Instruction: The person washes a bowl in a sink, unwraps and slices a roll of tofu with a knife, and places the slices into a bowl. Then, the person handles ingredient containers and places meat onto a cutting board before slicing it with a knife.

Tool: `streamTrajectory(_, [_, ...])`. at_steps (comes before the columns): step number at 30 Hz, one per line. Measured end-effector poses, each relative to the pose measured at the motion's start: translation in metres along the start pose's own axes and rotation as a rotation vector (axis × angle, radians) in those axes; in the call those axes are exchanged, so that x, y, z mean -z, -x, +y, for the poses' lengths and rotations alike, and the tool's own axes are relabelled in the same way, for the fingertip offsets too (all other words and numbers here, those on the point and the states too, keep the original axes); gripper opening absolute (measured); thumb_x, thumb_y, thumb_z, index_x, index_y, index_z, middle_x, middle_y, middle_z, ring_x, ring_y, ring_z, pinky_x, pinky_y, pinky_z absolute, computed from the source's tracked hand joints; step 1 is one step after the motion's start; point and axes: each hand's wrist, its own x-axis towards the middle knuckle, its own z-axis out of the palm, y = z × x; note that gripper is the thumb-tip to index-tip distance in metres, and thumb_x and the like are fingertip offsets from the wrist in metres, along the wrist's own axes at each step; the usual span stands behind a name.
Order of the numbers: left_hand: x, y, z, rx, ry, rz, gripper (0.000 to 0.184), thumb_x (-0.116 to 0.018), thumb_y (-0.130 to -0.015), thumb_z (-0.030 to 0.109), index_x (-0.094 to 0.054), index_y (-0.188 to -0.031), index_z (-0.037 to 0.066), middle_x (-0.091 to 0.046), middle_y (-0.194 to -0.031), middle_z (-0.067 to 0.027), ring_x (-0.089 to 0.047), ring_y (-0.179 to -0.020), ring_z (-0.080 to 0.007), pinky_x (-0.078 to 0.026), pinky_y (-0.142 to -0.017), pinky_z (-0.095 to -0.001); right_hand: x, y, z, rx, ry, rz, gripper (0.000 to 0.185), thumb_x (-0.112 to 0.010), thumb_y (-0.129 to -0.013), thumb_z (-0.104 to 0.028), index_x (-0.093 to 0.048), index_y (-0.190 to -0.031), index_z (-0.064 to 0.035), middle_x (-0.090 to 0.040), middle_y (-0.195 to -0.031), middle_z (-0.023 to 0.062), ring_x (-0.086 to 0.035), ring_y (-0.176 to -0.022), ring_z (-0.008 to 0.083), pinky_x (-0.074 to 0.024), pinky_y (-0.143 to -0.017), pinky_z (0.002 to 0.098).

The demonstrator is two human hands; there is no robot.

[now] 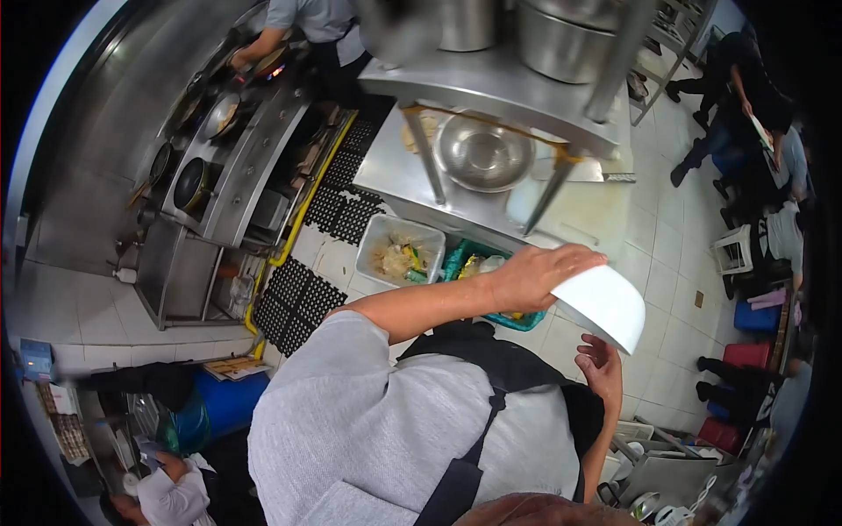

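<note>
My left hand (pixel 544 279) is closed on the edge of a white bowl (pixel 605 302), which is tilted on its side in front of my chest. Just below the bowl is my right hand (pixel 600 361), its fingers loosely bent and apart; I cannot tell whether they touch the bowl. The bowl's inside is turned away from view. Under my left forearm stand a clear plastic bin (pixel 399 250) with food scraps and a green crate (pixel 524 321) with packets in it.
Ahead is a steel counter (pixel 386 167) with a metal colander (pixel 485 151), a knife (pixel 589 171) and a cutting board (pixel 596 215). A steel shelf (pixel 500 92) overhangs it. A cook (pixel 307 26) works at the stove (pixel 237 175); other people are at left and right.
</note>
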Motion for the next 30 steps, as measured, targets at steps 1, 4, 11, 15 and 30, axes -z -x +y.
streamTrajectory(1, [-0.02, -0.015, 0.001, 0.003, 0.052, -0.024, 0.082, -0.07, -0.075, 0.001, -0.045, -0.153, 0.009, -0.059, -0.148, -0.012, -0.063, -0.127, -0.0355, -0.064, -0.083, -0.0421, 0.012, -0.002, 0.007, 0.0, -0.01, -0.006, 0.058, -0.085, -0.088, -0.019, -0.059, -0.132, 0.0086, -0.064, -0.133, 0.0216, -0.068, -0.111, 0.0271, -0.0568, -0.096, 0.041])
streamTrajectory(4, [-0.077, -0.06, 0.009, -0.017, 0.089, -0.087, 0.061, -0.066, -0.088, 0.01, -0.049, -0.146, 0.009, -0.064, -0.136, -0.0136, -0.072, -0.107, -0.0337, -0.063, -0.074, -0.0429, 0.043, -0.023, 0.04, -0.039, -0.199, 0.255, 0.045, -0.074, -0.097, -0.014, -0.059, -0.131, 0.0109, -0.071, -0.118, 0.0196, -0.069, -0.106, 0.0257, -0.0558, -0.096, 0.0398])
streamTrajectory(11, [-0.186, -0.172, 0.045, -0.253, 0.054, -0.074, 0.061, -0.066, -0.085, 0.008, -0.053, -0.145, 0.012, -0.064, -0.13, -0.0144, -0.074, -0.095, -0.0283, -0.062, -0.066, -0.0373, 0.198, -0.077, 0.101, 0.073, -0.371, 0.631, 0.042, -0.071, -0.098, -0.019, -0.062, -0.129, 0.0078, -0.072, -0.11, 0.0172, -0.071, -0.098, 0.0283, -0.055, -0.095, 0.0384])
streamTrajectory(15, [-0.26, -0.211, 0.048, -0.016, 0.108, -0.044, 0.058, -0.07, -0.086, 0.013, -0.057, -0.142, 0.014, -0.065, -0.131, -0.0139, -0.073, -0.108, -0.0292, -0.064, -0.074, -0.0374, 0.279, -0.096, 0.096, 0.203, -0.214, 0.617, 0.042, -0.07, -0.099, -0.018, -0.061, -0.131, 0.0072, -0.071, -0.115, 0.0179, -0.071, -0.101, 0.0289, -0.0548, -0.096, 0.0385])
streamTrajectory(30, [-0.323, -0.308, -0.046, 0.17, -0.041, 0.137, 0.065, -0.069, -0.091, 0.011, -0.044, -0.151, 0.012, -0.061, -0.142, -0.0153, -0.064, -0.129, -0.0319, -0.062, -0.088, -0.0391, 0.436, -0.274, 0.095, 0.409, 0.186, 0.247, 0.041, -0.066, -0.101, -0.014, -0.058, -0.137, 0.0052, -0.066, -0.134, 0.0204, -0.069, -0.109, 0.031, -0.0538, -0.099, 0.0392])
